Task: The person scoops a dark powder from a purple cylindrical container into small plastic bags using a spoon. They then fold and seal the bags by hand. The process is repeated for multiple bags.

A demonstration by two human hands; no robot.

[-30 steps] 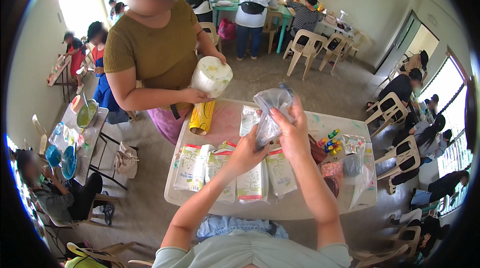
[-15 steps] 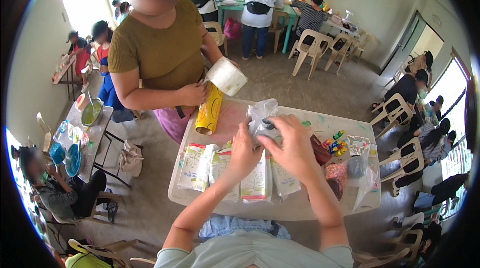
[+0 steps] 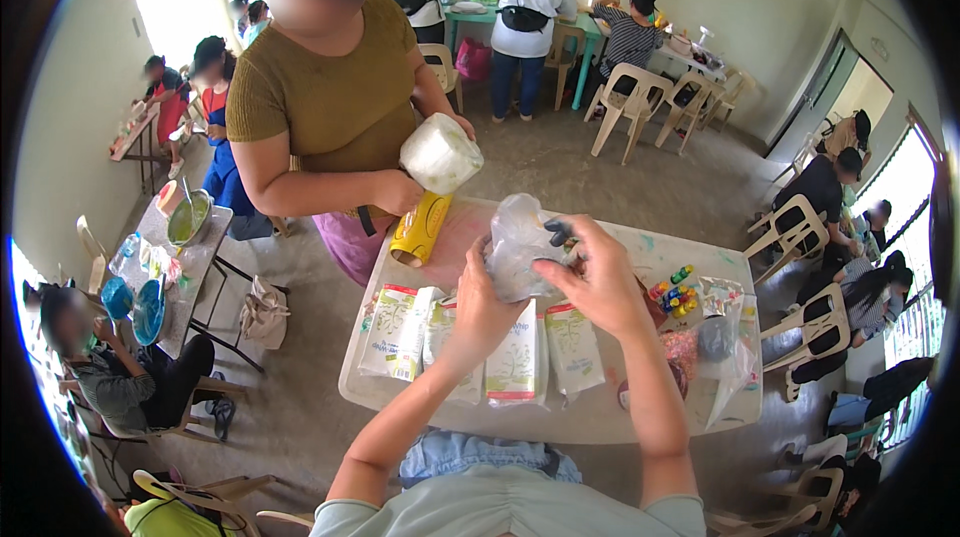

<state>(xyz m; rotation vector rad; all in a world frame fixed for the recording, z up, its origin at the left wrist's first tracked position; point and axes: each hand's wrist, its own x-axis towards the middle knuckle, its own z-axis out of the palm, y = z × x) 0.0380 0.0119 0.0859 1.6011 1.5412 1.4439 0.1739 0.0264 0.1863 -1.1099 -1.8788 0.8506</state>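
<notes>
Over the white table (image 3: 640,417) I hold a crumpled clear plastic bag (image 3: 520,237) up between both hands. My left hand (image 3: 488,287) grips it from the left side. My right hand (image 3: 600,267) curls round its right side, thumb pressed against it; the fingertips have dark stains. Whether anything is inside the bag I cannot make out. Just below my hands several white and green cartons (image 3: 390,332) stand in a row. Small bottles with coloured caps (image 3: 678,292) and a bag of pinkish-orange bits (image 3: 678,347) lie right of my right wrist.
Across the table a person in an olive top (image 3: 330,107) holds a white roll (image 3: 440,155) and a yellow tube (image 3: 418,232). A clear bag with something dark (image 3: 715,337) lies at the table's right end. A side table with bowls (image 3: 188,219) stands left; chairs (image 3: 632,102) stand behind.
The plastic bag has spread wider between my hands, and my right hand has shifted slightly right. The other person's white roll has tipped and moved a little left.
</notes>
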